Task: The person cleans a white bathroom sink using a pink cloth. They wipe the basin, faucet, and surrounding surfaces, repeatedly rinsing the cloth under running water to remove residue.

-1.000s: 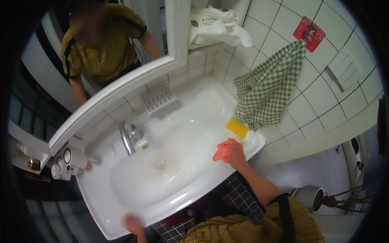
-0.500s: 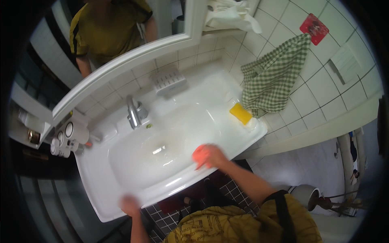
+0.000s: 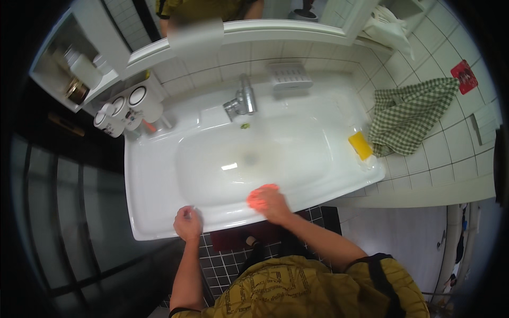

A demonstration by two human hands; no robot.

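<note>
My right hand (image 3: 277,206) presses a bright orange-pink cloth (image 3: 259,196) against the inner front edge of a white washbasin (image 3: 154,212). The cloth is bunched under the fingers, and its kind is hard to tell beyond soft and crumpled. At the front left rim my left hand (image 3: 188,226) is closed with curled fingers; whatever may be in them is hidden. A chrome faucet (image 3: 245,98) stands at the basin's back, with a small green scrap (image 3: 245,126) lying just in front of it.
A yellow sponge (image 3: 360,146) lies on the right rim, beside a hanging green checked towel (image 3: 411,116). White cups (image 3: 145,106) stand at the back left corner. A pale soap dish (image 3: 290,77) sits behind the basin, under a mirror cabinet (image 3: 244,33).
The view has turned, so the basin appears straighter. My right hand has slid left along the front edge with the cloth. The left hand, blurred before, now rests farther right along the rim.
</note>
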